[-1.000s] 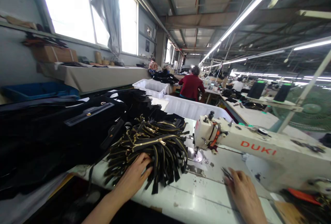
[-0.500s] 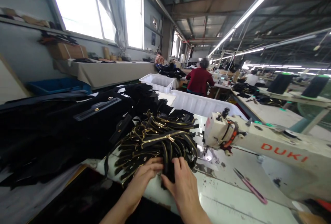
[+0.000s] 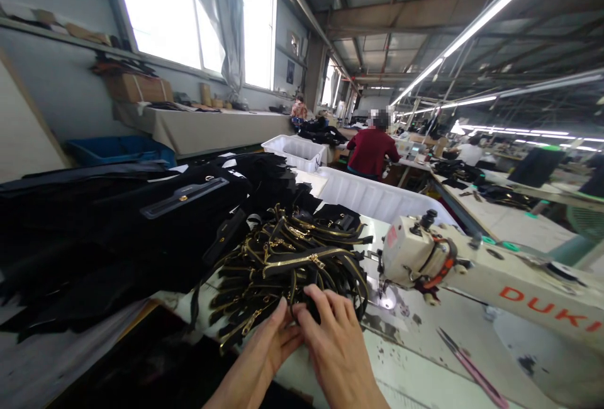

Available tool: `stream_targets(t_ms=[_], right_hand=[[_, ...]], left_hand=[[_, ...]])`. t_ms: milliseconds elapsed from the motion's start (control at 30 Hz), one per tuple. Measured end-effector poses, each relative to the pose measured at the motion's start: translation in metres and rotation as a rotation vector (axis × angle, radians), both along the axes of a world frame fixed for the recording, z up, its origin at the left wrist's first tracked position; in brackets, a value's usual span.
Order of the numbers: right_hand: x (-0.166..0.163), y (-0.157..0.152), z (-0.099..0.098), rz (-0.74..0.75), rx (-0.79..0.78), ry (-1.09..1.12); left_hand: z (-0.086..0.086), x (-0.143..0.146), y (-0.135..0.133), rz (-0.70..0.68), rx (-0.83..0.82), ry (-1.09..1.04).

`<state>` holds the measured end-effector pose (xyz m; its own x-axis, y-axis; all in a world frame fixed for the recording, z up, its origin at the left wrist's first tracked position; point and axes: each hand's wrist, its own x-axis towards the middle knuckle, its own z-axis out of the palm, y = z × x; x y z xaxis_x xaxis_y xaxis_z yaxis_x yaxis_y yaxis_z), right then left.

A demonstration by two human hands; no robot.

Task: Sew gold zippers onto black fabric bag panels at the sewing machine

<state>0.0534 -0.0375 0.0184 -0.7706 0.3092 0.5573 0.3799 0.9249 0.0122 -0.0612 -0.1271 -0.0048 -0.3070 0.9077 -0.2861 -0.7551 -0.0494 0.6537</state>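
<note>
I see the right hand (image 3: 337, 340) has set the pink-handled pointed tool (image 3: 473, 371) down to its right, freeing it to join the left hand (image 3: 268, 340) at the gold-toothed zippers (image 3: 292, 262) piled just ahead, fingers curled, actual grip can't tell.

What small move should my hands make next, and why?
Probably ease one free from the heaped black fabric zippers with gold metal teeth, since they overlap and your left hand and right hand meet at their near edge.
</note>
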Motion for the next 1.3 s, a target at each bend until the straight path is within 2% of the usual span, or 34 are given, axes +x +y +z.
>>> stream_targets(t_ms=[67,167,267,333,433,567,733,833,1033,1167,1233,1300], right_hand=[[-0.007,0.008,0.007,-0.016,0.033,0.003],[-0.014,0.017,0.011,-0.050,-0.006,-0.035],[-0.010,0.013,0.004,0.042,-0.079,-0.045],[-0.005,0.005,-0.004,0.085,-0.126,0.029],[-0.004,-0.001,-0.011,0.013,-0.150,0.132],[-0.016,0.008,-0.005,-0.107,-0.123,0.083],[-0.020,0.016,0.001,-0.099,-0.122,-0.029],[-0.016,0.012,-0.002,-0.103,-0.175,-0.003],[-0.008,0.005,0.000,0.025,-0.168,0.106],[-0.001,-0.013,-0.022,0.127,-0.081,0.152],[0.001,-0.027,-0.036,0.166,-0.029,0.172],[0.006,-0.036,-0.039,0.229,-0.010,0.209]], left_hand=[[0.000,-0.002,0.002,-0.025,0.024,-0.015],[-0.002,-0.003,0.004,-0.037,-0.012,-0.024],[-0.004,0.000,0.005,-0.031,0.010,-0.028],[-0.002,0.003,0.004,-0.046,0.073,-0.053],[0.001,0.006,0.001,-0.051,0.108,-0.099],[0.000,0.006,0.002,-0.041,0.091,-0.142],[-0.005,0.005,0.004,-0.035,0.102,-0.157],[-0.006,0.006,0.003,-0.048,0.120,-0.148],[-0.001,0.004,0.004,-0.035,0.146,-0.149],[0.006,0.003,0.001,-0.030,0.064,-0.152],[0.004,0.005,-0.001,0.008,-0.020,-0.134],[-0.001,0.008,-0.002,0.056,-0.087,-0.139]])
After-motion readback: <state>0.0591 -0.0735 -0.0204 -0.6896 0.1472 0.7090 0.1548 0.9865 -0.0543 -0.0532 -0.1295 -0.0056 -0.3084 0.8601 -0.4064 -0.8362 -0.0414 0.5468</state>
